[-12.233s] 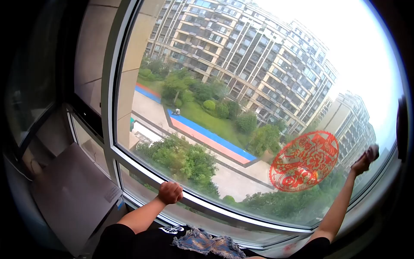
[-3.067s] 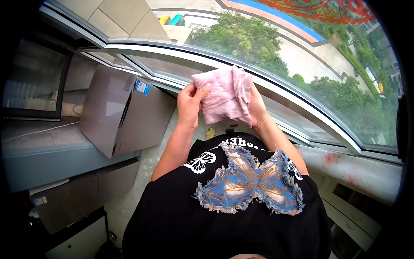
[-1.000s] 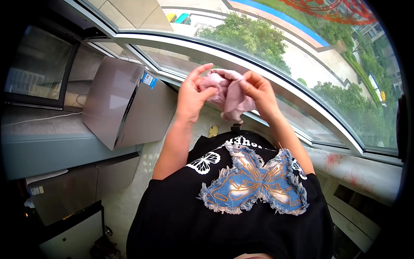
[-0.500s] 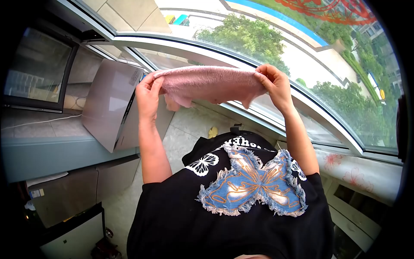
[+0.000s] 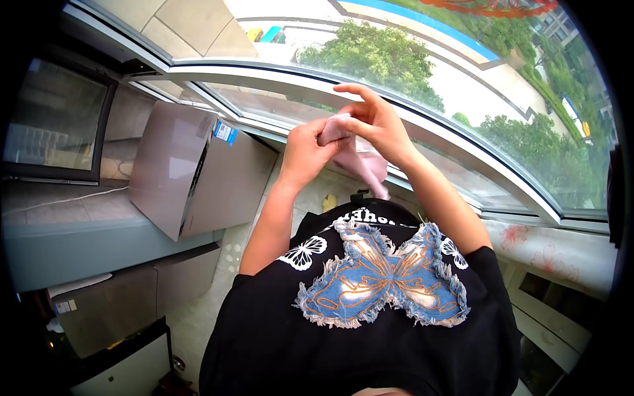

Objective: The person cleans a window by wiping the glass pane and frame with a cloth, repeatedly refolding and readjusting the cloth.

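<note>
A pink cloth [image 5: 362, 165] is bunched between my two hands in front of the window frame, with its loose end hanging down toward my black shirt. My left hand [image 5: 306, 153] is closed around the gathered upper part of the cloth. Beside it, my right hand [image 5: 378, 127] pinches the same part between thumb and fingers, with one finger stretched out to the left. Part of the cloth is hidden by the fingers.
The window frame [image 5: 277, 78] crosses behind the hands. At the left are a grey-brown cabinet [image 5: 168, 165] with a blue label, a dark-framed glass panel [image 5: 56, 122] and a blue-grey ledge [image 5: 99, 243]. A red decoration [image 5: 495, 8] shows on the upper glass. Drawers [image 5: 545, 336] stand lower right.
The cloth, stretched wide between both hands half a second ago, is now bunched up. My hands have come together near the middle. Earlier, my right hand held the cloth at the glass.
</note>
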A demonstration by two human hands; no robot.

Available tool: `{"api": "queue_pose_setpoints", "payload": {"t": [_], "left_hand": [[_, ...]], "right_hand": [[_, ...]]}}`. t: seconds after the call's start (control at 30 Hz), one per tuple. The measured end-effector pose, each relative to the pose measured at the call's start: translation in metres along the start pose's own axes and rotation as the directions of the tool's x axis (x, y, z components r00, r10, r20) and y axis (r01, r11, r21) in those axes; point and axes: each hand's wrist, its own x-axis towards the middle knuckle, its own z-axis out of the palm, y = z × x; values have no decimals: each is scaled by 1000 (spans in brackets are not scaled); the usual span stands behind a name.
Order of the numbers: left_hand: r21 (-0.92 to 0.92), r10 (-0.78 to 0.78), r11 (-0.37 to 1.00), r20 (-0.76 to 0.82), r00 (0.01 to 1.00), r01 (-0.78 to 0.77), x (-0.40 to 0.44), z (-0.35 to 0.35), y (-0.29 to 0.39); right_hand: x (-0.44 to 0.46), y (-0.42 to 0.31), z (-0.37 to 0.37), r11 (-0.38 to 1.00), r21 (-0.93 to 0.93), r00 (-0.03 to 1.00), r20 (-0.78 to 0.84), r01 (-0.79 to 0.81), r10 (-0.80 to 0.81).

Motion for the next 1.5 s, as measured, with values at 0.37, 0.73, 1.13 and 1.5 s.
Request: {"api": "queue_pose_setpoints", "payload": {"t": [0.37, 0.73, 1.13, 1.5], "left_hand": [[-338, 199, 916, -82, 977, -215, 1, -5, 3], [-366, 145, 819, -614, 776, -443, 6, -56, -6], [103, -4, 992, -519, 855, 68, -22, -37, -15], [-269, -133, 960, -203, 970, 76, -23, 21, -27]], "right_hand": [[-34, 51, -15, 995, -70, 977, 199, -69, 81], [-25, 40, -21, 914, -377, 955, 294, 151, -37], [-19, 35, 4, 903, 250, 935, 24, -348, 354], [-31, 46, 13, 908, 190, 926, 133, -374, 354]]}}
